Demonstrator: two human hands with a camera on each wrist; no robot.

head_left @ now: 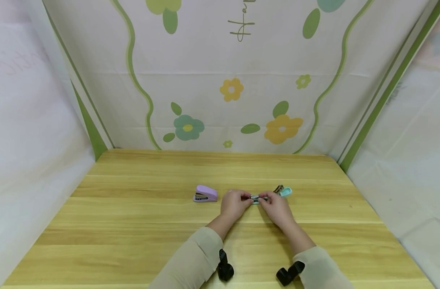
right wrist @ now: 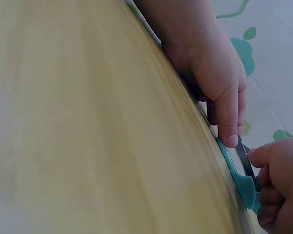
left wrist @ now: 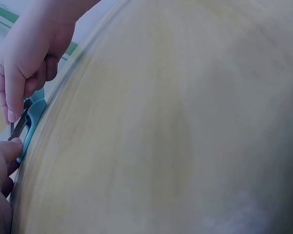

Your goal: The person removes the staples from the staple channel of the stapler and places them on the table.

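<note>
Left of grip, just beside: purple mini stapler (head_left: pixel 205 194), upright on wood-grain tabletop (head_left: pixel 140 212). Below grip, on left sleeve: black wrist camera (head_left: pixel 225 271). With left hand (head_left: pixel 235 204): narrow pinch at left end of opened teal mini stapler (right wrist: pixel 244 186), between both hands. With right hand (head_left: pixel 277 208): narrow pinch at stapler's metal part; fingers in the way, can't tell exact piece. Past right hand: stapler's teal cap (head_left: pixel 286 192), splayed outward. Behind grip: floral-print curtain (head_left: pixel 205 52).
</note>
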